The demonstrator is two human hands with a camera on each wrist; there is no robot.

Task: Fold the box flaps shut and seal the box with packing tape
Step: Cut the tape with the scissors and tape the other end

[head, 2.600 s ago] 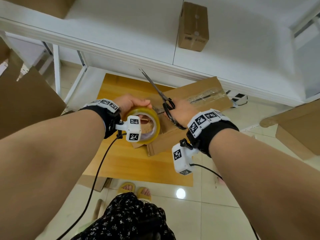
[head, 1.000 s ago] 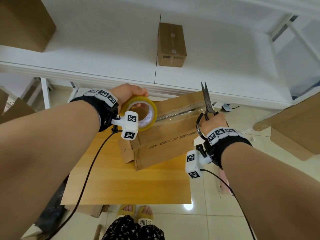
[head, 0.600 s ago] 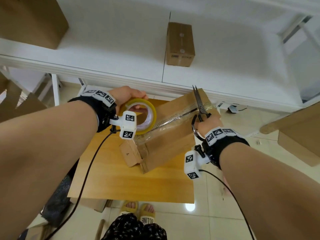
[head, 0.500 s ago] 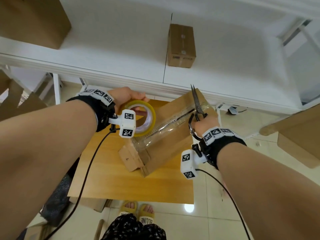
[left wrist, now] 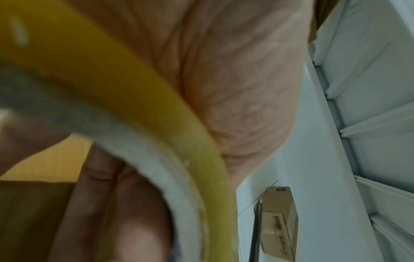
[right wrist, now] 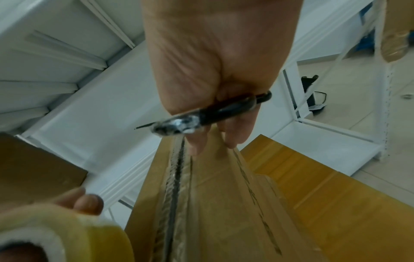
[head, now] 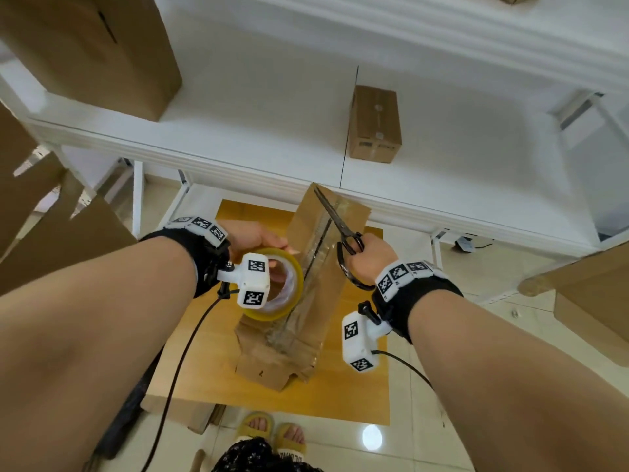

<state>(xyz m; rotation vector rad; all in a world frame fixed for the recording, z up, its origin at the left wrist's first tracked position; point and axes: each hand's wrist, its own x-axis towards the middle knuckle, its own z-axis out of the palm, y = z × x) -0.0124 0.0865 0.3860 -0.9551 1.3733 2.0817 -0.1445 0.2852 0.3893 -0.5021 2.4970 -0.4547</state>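
Observation:
A long brown cardboard box (head: 316,294) lies on a low wooden table (head: 354,396), its top seam covered by clear tape (head: 308,287). My left hand (head: 253,238) grips a yellow roll of packing tape (head: 289,298) against the box's left side. In the left wrist view the tape roll (left wrist: 134,99) fills the frame, with my fingers through its core. My right hand (head: 369,257) holds black scissors (head: 337,219), blades closed and pointing away over the seam. In the right wrist view the fingertips (right wrist: 197,147) rest on the box (right wrist: 224,212) under the scissors (right wrist: 201,115).
A white shelf (head: 272,124) runs above the table, with a small sealed carton (head: 374,124) and a large carton (head: 85,49) on it. Flattened cardboard (head: 51,233) leans at the left, more boxes (head: 585,301) at the right. My sandalled feet (head: 272,434) stand on tiled floor.
The box has turned from lying crosswise to pointing away from me. Both hands have moved with it, and the scissor blades now slant left over the seam.

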